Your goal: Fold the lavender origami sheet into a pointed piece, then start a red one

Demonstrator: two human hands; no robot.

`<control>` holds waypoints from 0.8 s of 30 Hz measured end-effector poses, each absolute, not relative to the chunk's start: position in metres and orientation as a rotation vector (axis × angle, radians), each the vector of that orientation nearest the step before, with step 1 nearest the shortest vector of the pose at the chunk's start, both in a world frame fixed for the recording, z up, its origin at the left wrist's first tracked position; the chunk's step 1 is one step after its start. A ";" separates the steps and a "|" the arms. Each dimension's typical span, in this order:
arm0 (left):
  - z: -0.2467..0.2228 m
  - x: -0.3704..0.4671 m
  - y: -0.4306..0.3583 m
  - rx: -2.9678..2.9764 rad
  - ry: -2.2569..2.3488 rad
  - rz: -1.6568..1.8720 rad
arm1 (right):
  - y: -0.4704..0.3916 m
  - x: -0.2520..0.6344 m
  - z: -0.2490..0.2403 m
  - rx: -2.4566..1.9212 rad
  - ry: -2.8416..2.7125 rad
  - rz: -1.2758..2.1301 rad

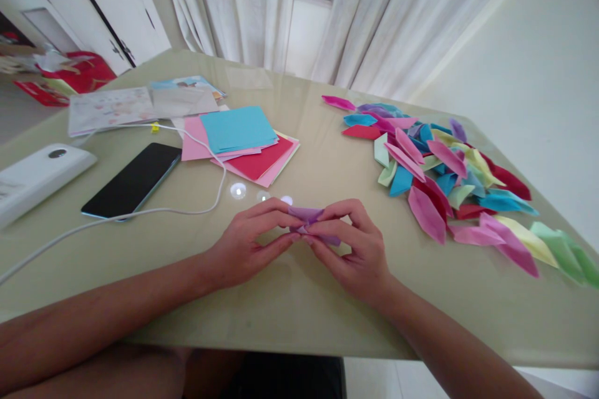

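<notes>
A small folded piece of purple paper (306, 214) is held between my two hands above the middle of the table. My left hand (255, 240) pinches its left side with thumb and fingers. On the other side, my right hand (353, 246) grips it the same way, and the fingertips of both hands meet near its centre. My fingers hide much of the paper, so its full shape cannot be made out. Beyond my left hand lies a stack of coloured paper sheets (238, 129), blue on top, with red and pink below.
A loose pile of folded paper pieces (423, 156) in many colours spreads over the table's right side. To the left lie a black phone (133, 179), a white cable (219, 184), a white device (44, 177) and a printed booklet (112, 109). Curtains (243, 6) hang behind the table (281, 305).
</notes>
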State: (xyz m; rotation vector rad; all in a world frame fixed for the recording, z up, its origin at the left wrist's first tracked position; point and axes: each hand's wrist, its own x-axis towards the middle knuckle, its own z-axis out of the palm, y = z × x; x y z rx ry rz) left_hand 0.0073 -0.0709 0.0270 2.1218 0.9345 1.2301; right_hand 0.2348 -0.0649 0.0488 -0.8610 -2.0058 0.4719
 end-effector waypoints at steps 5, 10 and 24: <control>0.025 0.008 -0.075 2.057 0.885 1.095 | -0.067 0.233 0.051 -0.878 -1.948 0.498; 0.018 0.009 -0.078 1.897 0.898 1.145 | -0.063 0.231 0.054 -0.872 -1.909 0.716; 0.026 0.006 -0.073 1.832 1.047 1.095 | -0.065 0.231 0.046 -0.989 -1.883 0.684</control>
